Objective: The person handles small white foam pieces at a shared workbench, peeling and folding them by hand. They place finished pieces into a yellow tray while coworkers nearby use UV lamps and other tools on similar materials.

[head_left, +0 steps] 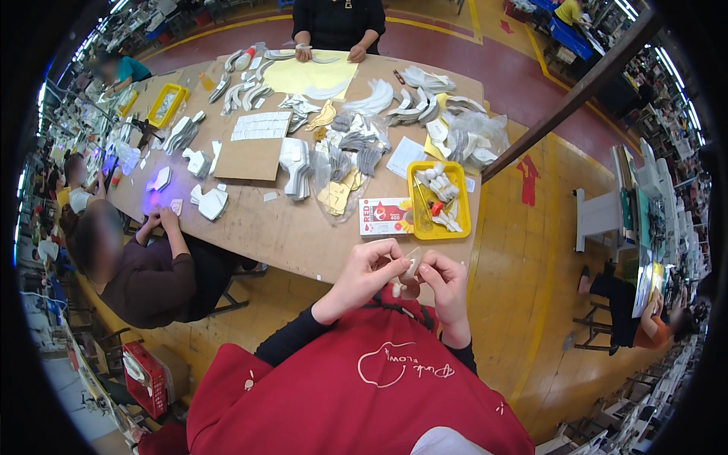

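Observation:
Close in front of my chest, my left hand point(365, 274) and my right hand point(447, 287) are both closed in a pinch. Between their fingertips is a small, pale, thin translucent piece point(413, 262), too small to name exactly. A little white bit shows just below the left fingers. Beyond my right hand, on the table's near right corner, stands a yellow tray point(416, 230) with white bundled pieces and something red in it. Beside it lies a red and white box point(385, 218) with a flower picture.
Stacks of pale cut pieces point(296, 168) and plastic bags point(356, 144) cover much of the wooden table point(258, 235). A brown cardboard sheet point(246, 163) lies among them. One co-worker point(136, 265) sits at the left, another point(339, 26) across. A slanted post point(569, 102) rises at the right.

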A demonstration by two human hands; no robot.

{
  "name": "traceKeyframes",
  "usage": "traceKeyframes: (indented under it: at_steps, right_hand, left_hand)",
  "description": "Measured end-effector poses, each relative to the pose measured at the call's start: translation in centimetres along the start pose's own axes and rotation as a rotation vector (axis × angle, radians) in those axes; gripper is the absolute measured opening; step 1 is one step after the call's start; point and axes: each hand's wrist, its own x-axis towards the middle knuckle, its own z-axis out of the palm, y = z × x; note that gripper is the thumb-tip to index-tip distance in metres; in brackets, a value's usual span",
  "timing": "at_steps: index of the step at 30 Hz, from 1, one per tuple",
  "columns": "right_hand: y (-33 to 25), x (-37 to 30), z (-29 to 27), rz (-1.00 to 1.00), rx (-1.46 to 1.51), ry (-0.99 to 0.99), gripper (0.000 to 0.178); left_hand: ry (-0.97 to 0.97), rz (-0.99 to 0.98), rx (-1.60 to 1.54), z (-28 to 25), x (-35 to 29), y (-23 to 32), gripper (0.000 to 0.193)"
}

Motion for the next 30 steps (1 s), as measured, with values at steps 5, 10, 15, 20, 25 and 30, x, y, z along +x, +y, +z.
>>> traceKeyframes:
  at_steps: [5,10,15,20,25,30]
  right_hand:
    - [0.8,-0.2,-0.1,-0.048,-0.002,-0.026,0.019]
    - [0.4,-0.4,0.1,-0.058,-0.028,-0.033,0.019]
    - [-0.4,-0.6,0.6,-0.028,0.13,-0.056,0.014]
    - [-0.7,-0.7,1.0,0.004,0.185,-0.045,0.013]
    - [-0.5,-0.7,1.1,-0.086,0.038,0.003,0.017]
    - [0.0,-0.6,1.0,-0.103,0.102,-0.025,0.018]
  left_hand:
    - [-0.053,0.016,0.03,0.2,-0.2,0.5,0.013]
    - [-0.068,0.094,0.236,0.2,-0.6,1.8,0.014]
    - [-0.083,0.186,0.269,0.6,-0.6,2.0,0.012]
    - [-0.084,0.289,0.345,0.7,-0.7,1.8,0.013]
    - [-0.072,0.23,0.337,0.8,-0.7,1.7,0.013]
    - [-0.118,0.155,0.161,0.6,-0.9,1.9,0.015]
